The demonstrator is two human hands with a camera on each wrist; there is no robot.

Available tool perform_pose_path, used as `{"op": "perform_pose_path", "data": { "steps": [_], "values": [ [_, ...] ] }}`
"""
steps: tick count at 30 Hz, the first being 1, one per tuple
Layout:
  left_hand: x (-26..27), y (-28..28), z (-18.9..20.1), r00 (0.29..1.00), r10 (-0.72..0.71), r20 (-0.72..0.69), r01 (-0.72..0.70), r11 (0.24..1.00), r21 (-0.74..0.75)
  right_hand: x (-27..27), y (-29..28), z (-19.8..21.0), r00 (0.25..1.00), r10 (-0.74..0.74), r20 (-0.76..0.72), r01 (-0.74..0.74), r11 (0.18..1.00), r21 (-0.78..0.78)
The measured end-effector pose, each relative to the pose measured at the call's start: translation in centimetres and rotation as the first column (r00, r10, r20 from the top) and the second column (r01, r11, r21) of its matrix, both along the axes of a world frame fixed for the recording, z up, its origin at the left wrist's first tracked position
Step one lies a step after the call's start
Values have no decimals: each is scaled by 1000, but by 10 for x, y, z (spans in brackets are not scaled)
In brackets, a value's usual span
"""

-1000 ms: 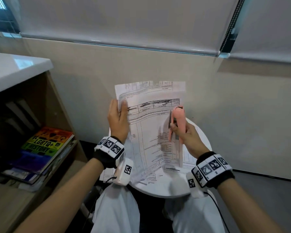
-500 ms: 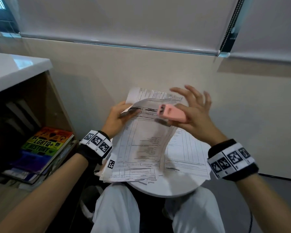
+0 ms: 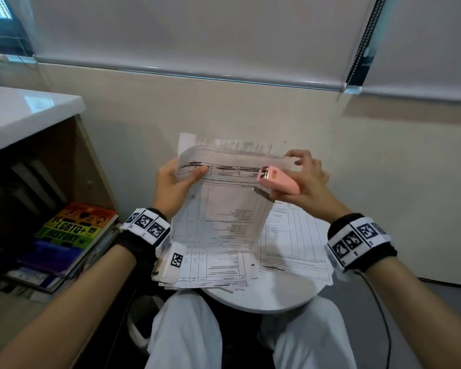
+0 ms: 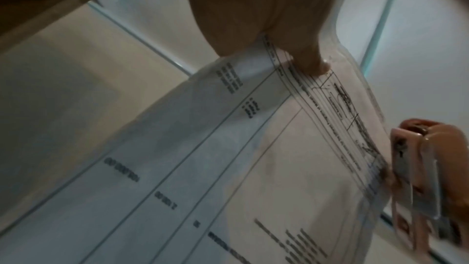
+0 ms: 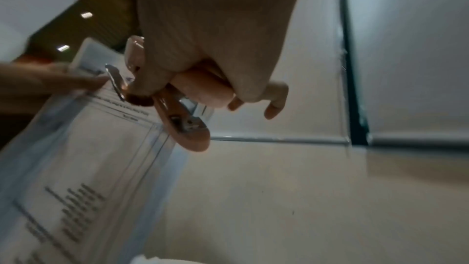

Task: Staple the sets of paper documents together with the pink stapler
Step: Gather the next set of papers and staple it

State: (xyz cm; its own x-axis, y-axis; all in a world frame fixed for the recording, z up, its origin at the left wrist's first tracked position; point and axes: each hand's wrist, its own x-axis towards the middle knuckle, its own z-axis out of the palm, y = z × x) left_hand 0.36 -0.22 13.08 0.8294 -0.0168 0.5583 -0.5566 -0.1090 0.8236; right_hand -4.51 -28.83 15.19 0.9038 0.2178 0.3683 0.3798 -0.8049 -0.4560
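My left hand [image 3: 176, 186] grips the upper left corner of a set of printed sheets [image 3: 224, 209], thumb on the front, and holds it up above the table. My right hand [image 3: 300, 179] holds the pink stapler [image 3: 278, 183] at the set's upper right corner, its metal mouth pointing left over the paper edge. In the left wrist view the thumb [image 4: 312, 61] presses on the sheets [image 4: 228, 158] and the stapler [image 4: 416, 178] sits at the right edge. The right wrist view shows the stapler [image 5: 185, 127] with its jaws apart round the paper corner [image 5: 119, 95].
A small round white table [image 3: 272, 296] under my hands carries more printed sheets [image 3: 293, 241], spread left and right. A wooden shelf unit [image 3: 72, 166] with a colourful book [image 3: 72, 233] stands at the left. A beige wall is close behind, and my knees are under the table.
My right hand turned the stapler from upright to lying sideways and brought it to the set's upper right corner. My left hand tipped the sheets and raised them slightly.
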Motion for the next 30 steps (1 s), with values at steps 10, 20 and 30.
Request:
{"op": "perform_pose_path", "data": {
  "steps": [10, 20, 30],
  "values": [
    [-4, -28, 10, 987, 129, 98, -108, 974, -198, -11, 52, -12, 997, 48, -60, 7, 720, 693],
    [-3, -33, -43, 983, 39, -182, -38, 999, 5, -1, 48, -54, 956, 160, -244, 44, 749, 661],
    [2, -25, -31, 983, 106, -147, -115, 992, -57, 12, 50, -31, 992, -88, -84, 122, 638, 760]
  ]
}}
